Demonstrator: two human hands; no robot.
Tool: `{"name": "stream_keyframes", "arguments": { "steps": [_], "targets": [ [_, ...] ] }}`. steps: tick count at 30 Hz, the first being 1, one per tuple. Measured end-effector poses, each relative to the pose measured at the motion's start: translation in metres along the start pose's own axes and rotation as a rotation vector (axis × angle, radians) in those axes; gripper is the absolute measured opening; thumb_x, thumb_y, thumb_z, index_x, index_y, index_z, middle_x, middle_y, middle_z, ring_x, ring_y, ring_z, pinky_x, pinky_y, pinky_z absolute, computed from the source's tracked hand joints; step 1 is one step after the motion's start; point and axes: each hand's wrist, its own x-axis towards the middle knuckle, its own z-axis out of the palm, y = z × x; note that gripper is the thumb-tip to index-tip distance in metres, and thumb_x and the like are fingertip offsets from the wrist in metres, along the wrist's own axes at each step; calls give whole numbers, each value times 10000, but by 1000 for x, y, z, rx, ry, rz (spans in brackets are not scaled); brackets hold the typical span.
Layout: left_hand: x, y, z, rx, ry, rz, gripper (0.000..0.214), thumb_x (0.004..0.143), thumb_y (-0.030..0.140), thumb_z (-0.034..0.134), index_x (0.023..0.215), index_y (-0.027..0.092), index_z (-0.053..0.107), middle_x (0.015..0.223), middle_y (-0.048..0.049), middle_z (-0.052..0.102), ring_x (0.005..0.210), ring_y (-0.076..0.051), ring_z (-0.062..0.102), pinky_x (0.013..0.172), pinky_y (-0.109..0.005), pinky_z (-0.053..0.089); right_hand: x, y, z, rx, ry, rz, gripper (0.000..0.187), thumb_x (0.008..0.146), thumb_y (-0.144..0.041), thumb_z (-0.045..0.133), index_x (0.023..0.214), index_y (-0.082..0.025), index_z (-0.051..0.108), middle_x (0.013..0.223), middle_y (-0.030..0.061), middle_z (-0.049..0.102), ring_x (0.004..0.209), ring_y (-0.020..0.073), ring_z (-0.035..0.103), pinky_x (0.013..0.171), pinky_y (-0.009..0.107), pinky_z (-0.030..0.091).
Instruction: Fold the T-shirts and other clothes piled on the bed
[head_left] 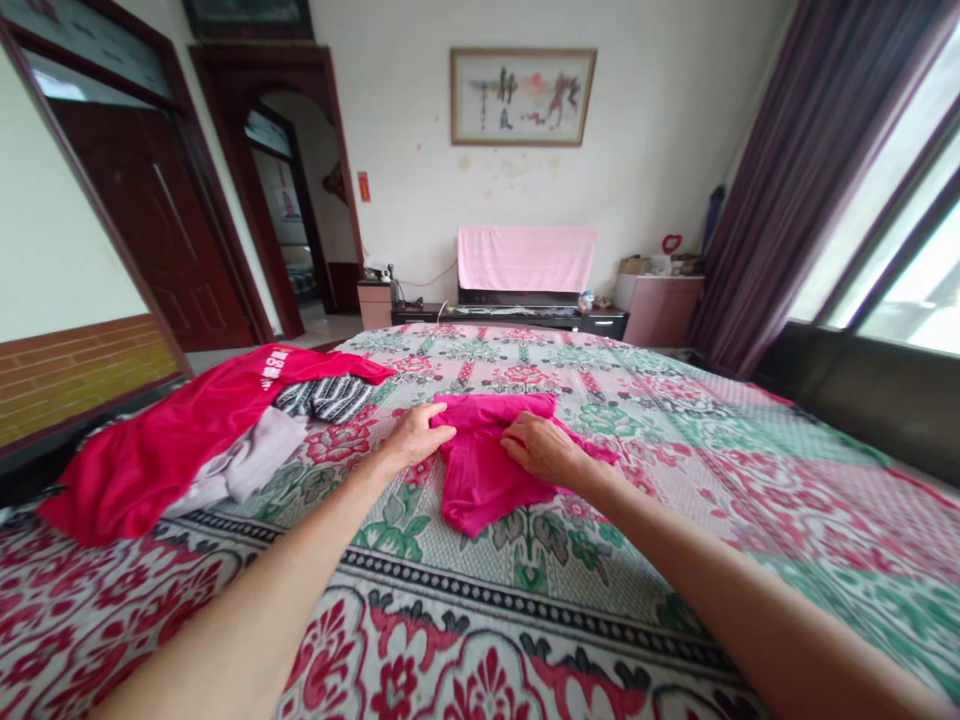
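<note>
A bright pink garment [487, 475] lies partly folded on the patterned bedspread [420, 580], a narrow piece of it sticking out to the right. At its upper left edge is my left hand [416, 435], the thumb and fingers closed on the cloth. My right hand [541, 447] rests over the upper right part with its fingers curled and pinching the fabric. The fingertips of the right hand are partly hidden by the hand itself. Whether the garment is a shirt or something else, I cannot tell for sure.
To the left is a heap of clothes: a red garment [195, 420] with white print, a pale grey one [251, 455] and a black-and-white patterned one [330, 397]. Beyond the bed stand a low cabinet [604, 325] and a pink-cloth-covered screen [525, 258]. A purple curtain [795, 160] hangs right.
</note>
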Motion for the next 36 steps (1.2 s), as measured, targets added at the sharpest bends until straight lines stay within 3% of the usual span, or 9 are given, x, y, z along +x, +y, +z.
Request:
{"name": "stream_keyframes", "arguments": {
  "steps": [4,9,12,17,23,26,29,32,36],
  "targets": [
    [2,-3,4,98,25,41,578,691,258,588,1258,149,603,1258,-80,629,1230,-222,523,1062,-314,361,9,-1,5,-80,-44,140,376,937,-325,375,841,-143,689,873,121,677,812,184,600,757,287,438],
    [2,-6,7,231,56,73,487,709,240,590,1187,181,655,1193,-59,666,1157,-219,576,1029,-307,401,15,-5,6,-55,-45,286,245,832,-340,546,888,-180,723,878,98,703,783,198,620,675,274,436],
    [1,-5,9,247,60,65,469,731,240,580,1190,173,651,1210,-61,658,1160,-215,576,1028,-301,405,13,-9,7,-35,-37,307,219,824,-285,539,900,-192,722,902,80,700,806,192,623,672,261,429],
    [0,-2,8,252,30,36,511,746,260,593,1233,105,612,1270,-119,616,1199,-226,551,1047,-303,383,11,-14,9,-121,-46,331,289,904,-296,429,965,-160,676,997,124,662,820,200,622,654,264,415],
    [1,-12,10,264,4,101,569,721,304,635,1247,93,595,1261,-143,614,1171,-250,565,1009,-307,411,11,-3,7,-110,-30,329,275,910,-231,411,912,-135,669,945,128,640,775,187,592,634,260,387],
    [3,-18,12,290,12,152,550,695,328,672,1210,139,622,1198,-121,646,1118,-259,589,962,-319,442,8,0,5,-91,4,245,215,874,-200,465,886,-132,668,921,118,626,734,160,554,620,251,375],
    [3,-19,14,310,8,179,509,688,337,683,1161,151,645,1136,-111,666,1080,-269,601,925,-340,464,2,-5,-3,34,26,-26,148,801,-161,536,866,-152,669,891,73,617,761,138,529,661,245,390],
    [3,-18,13,346,-8,170,546,692,350,681,1187,125,628,1168,-129,648,1080,-272,602,921,-344,468,-5,-16,-15,274,-125,-287,120,766,-170,590,847,-166,679,842,24,634,752,104,531,690,231,410],
    [2,-15,12,402,-27,143,582,723,364,649,1242,106,595,1220,-144,621,1105,-269,591,943,-340,456,-12,-30,-27,372,-286,-324,133,716,-157,643,839,-168,695,833,17,658,714,88,543,662,226,429]
  ]
}}
